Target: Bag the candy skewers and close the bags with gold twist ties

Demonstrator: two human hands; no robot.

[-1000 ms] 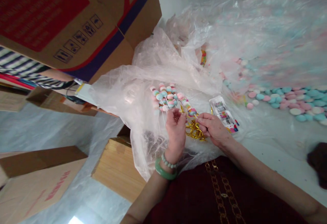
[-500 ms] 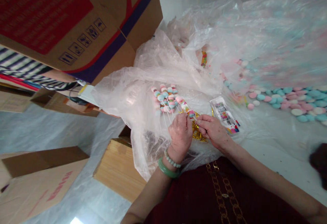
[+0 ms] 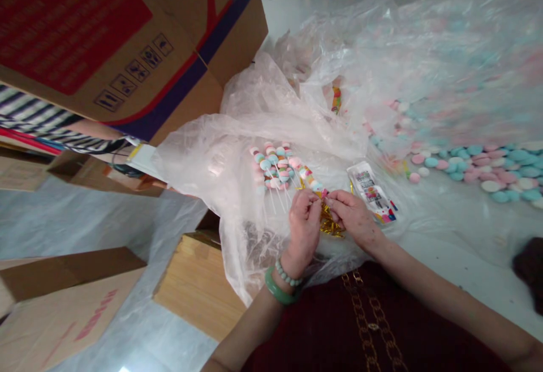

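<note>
A candy skewer [image 3: 306, 173] with pastel pieces, seemingly in a clear wrapper, slants down to my fingertips. My right hand [image 3: 354, 216] is closed in a pinch at its lower end. Beside it my left hand [image 3: 304, 222] is also pinched, close to the same end; what lies between its fingers is too small to make out. Shiny gold twist ties [image 3: 331, 226] lie in a heap beneath and between both hands. To the left, several marshmallow-like candy skewers [image 3: 274, 164] rest together with white sticks pointing toward me. A printed packet [image 3: 370, 188] lies beyond my right hand.
Clear plastic sheeting [image 3: 250, 117] covers much of the white table [image 3: 462, 281]. Loose pink, blue and white candies [image 3: 479, 163] spread at right, partly under plastic. A large carton [image 3: 178, 33] stands at upper left, with a person's striped sleeve [image 3: 34, 106] behind. Open boxes [image 3: 76, 304] sit below left.
My left hand has shifted slightly right and its fingers have uncurled from a fist into a pinch. My right hand stays at the skewer's lower end. The view has moved slightly.
</note>
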